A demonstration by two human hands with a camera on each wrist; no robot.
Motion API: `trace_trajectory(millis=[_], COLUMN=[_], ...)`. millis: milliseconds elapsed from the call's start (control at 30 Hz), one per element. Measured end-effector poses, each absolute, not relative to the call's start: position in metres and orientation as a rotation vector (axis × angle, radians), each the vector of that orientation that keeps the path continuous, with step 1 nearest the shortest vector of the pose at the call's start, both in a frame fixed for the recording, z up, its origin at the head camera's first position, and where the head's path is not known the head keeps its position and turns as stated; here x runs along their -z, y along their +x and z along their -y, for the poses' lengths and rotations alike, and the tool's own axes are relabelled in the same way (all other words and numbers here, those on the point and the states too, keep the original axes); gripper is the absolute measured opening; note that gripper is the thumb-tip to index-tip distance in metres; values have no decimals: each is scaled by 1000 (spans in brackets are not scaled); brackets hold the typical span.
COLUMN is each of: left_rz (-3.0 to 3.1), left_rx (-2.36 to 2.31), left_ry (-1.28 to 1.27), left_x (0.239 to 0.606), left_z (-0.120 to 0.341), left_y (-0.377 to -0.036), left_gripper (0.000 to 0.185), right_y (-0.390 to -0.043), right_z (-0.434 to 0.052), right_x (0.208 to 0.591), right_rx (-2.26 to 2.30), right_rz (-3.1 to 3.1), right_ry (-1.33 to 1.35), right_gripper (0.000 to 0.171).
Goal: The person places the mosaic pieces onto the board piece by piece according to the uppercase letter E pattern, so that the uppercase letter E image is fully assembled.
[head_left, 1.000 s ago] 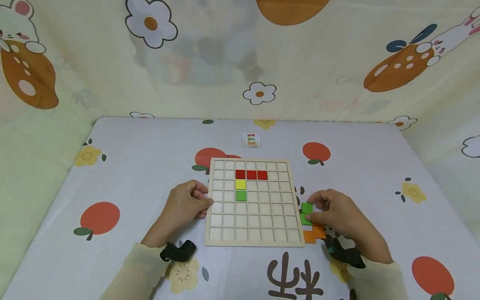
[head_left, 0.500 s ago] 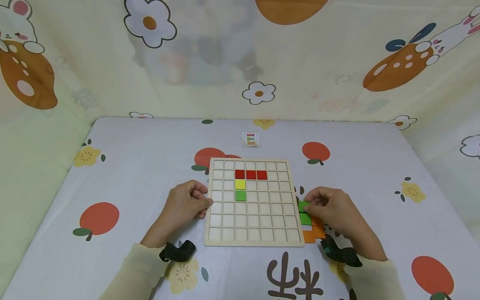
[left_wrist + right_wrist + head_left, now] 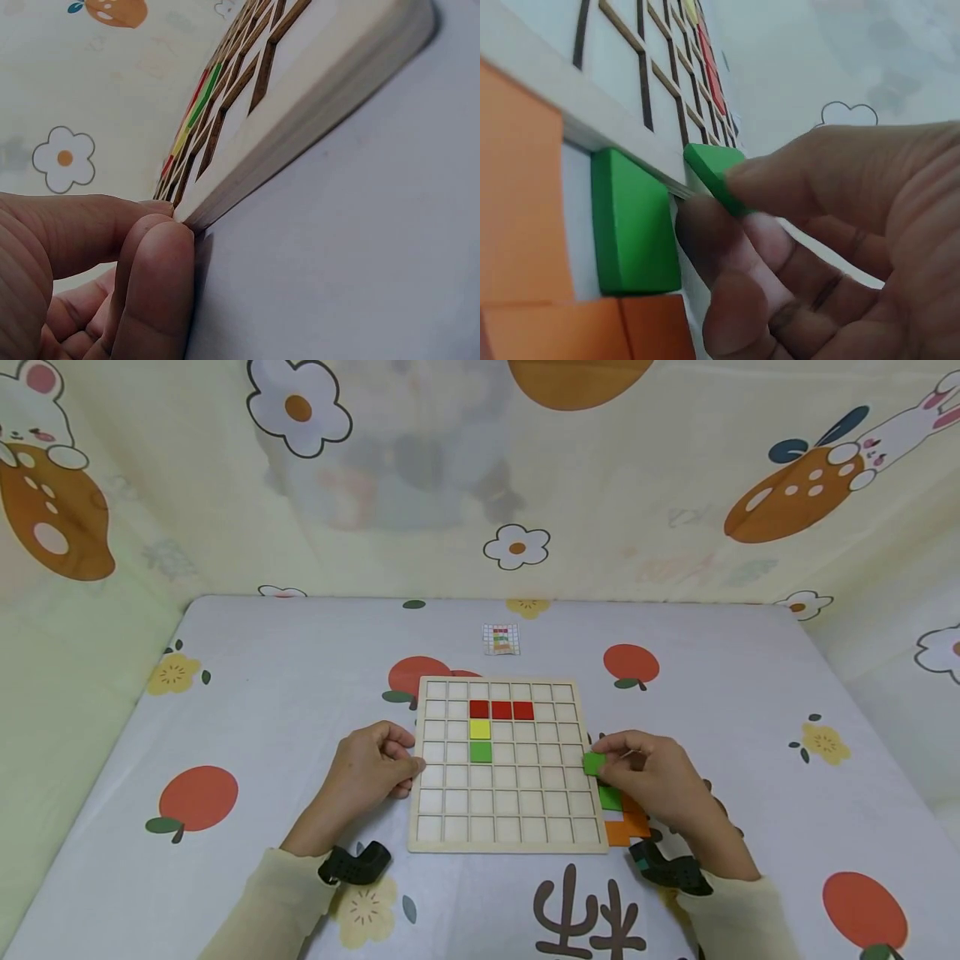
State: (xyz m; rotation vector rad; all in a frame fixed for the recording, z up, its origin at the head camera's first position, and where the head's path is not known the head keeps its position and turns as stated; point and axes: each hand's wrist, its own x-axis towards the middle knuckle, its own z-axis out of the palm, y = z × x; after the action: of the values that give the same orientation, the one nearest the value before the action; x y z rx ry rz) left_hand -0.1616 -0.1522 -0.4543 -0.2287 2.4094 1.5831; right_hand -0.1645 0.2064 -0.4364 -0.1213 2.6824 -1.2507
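Head view, pattern card [image 3: 502,639], orange tiles [image 3: 627,829]

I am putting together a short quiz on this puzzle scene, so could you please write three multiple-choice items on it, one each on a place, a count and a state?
1. Where does the loose green tile lie?
A. on the cloth by the board's right edge
B. in the board's top row
C. under the left hand

2. How many red tiles sit in the board?
A. one
B. three
C. five

3. What is the right hand doing?
A. lying flat on the cloth
B. pinching a green tile at the board's right edge
C. holding the small pattern card

Key: 1 A, the head view shows it beside the orange tiles; 2 B, three red squares stand in one row; 3 B, the right wrist view shows its fingers around the tile.
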Motion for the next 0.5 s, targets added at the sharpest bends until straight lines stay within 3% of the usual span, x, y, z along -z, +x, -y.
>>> trace_trajectory(millis=[500], left_rz=[-2407], left_rx=[-1578], left_ry=[-241], left_x=[453], left_z=[152], left_y=[-162], left_gripper=[23], right_y=[-165], right_z=[-198], right_x=[437], right_rx=[1061], right_rz=[-2769], right_ry=[-97], right_gripper=[31])
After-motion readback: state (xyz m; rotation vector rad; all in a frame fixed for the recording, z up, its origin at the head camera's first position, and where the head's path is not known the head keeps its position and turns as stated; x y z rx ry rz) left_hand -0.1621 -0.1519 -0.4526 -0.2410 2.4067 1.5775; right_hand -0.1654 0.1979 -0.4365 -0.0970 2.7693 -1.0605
